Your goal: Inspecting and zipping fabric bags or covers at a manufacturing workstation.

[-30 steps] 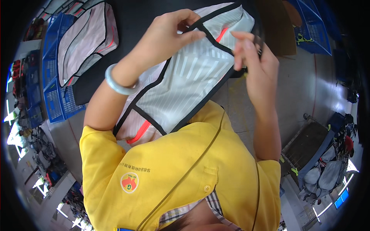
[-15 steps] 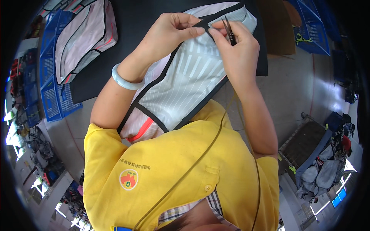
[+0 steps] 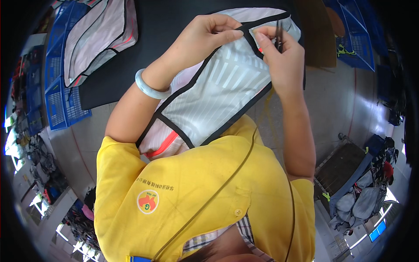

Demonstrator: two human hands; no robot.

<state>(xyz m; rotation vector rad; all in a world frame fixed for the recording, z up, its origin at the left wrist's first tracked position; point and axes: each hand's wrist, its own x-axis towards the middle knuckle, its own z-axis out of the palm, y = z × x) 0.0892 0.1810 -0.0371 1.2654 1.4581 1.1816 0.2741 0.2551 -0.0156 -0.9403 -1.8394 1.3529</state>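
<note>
The head view shows two bare hands at one pale grey and pink fabric piece (image 3: 227,91) bound in black, with one slim dark tool (image 3: 279,37) and one pale bangle (image 3: 150,86) on the left wrist. Two coral stripes can be seen on the held piece: a broad one at its near left corner and a small bit beside the right fingers. A second bound piece (image 3: 98,32) in pink and grey lies to the left, beyond the reach of either hand.

The left hand (image 3: 203,37) comes in from the left with its elbow out and wrist bent, fingers curled under; its thumb and forefinger are closed together on the black binding near the far end. The right hand (image 3: 286,59) rises from a nearly upright forearm, thumb and forefinger drawn close just beside the left fingertips (whether they grip cloth or thread, I cannot tell). Its fingers hold the dark tool, points upward.

The fabric piece lies below and between both sets of fingers, slanting from the black table (image 3: 166,22) down to the yellow shirt (image 3: 205,174), its near end against the chest.
</note>
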